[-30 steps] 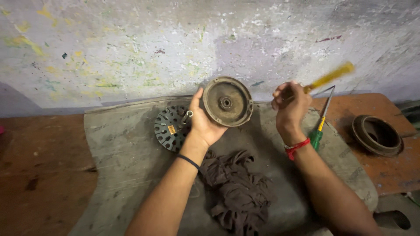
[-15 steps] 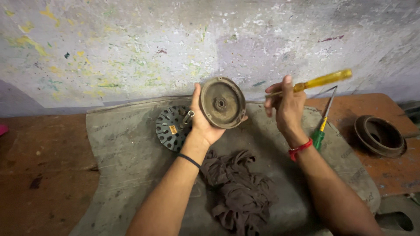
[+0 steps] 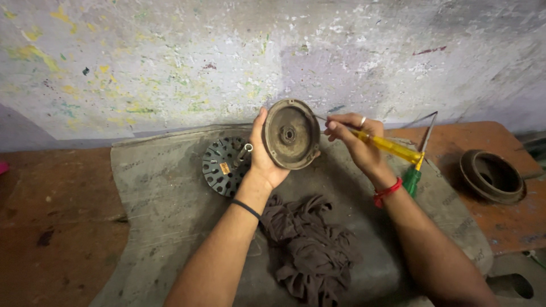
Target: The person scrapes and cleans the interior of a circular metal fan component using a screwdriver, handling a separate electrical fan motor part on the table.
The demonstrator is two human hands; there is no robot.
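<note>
Left hand (image 3: 266, 160): fingers wrapped round the rim of the round metal cover (image 3: 290, 135), holding it up on edge in front of the wall (image 3: 273, 57), inner face toward the camera.
Right hand (image 3: 357, 139): fingers closed on the yellow-handled screwdriver (image 3: 387, 146), tip at the cover's right rim.
Cover handling: looks like cast metal, rigid, fairly heavy, dusty and probably greasy; best held by the rim, thumb across the edge, clear of the centre hub.
Below: slotted rotor (image 3: 226, 166) flat on the grey mat (image 3: 153, 193), dark rag (image 3: 310, 244) near the wrists.
Right side: green-handled screwdriver (image 3: 413, 179), second cover (image 3: 490, 175) on the wooden bench (image 3: 57, 216), well apart.
</note>
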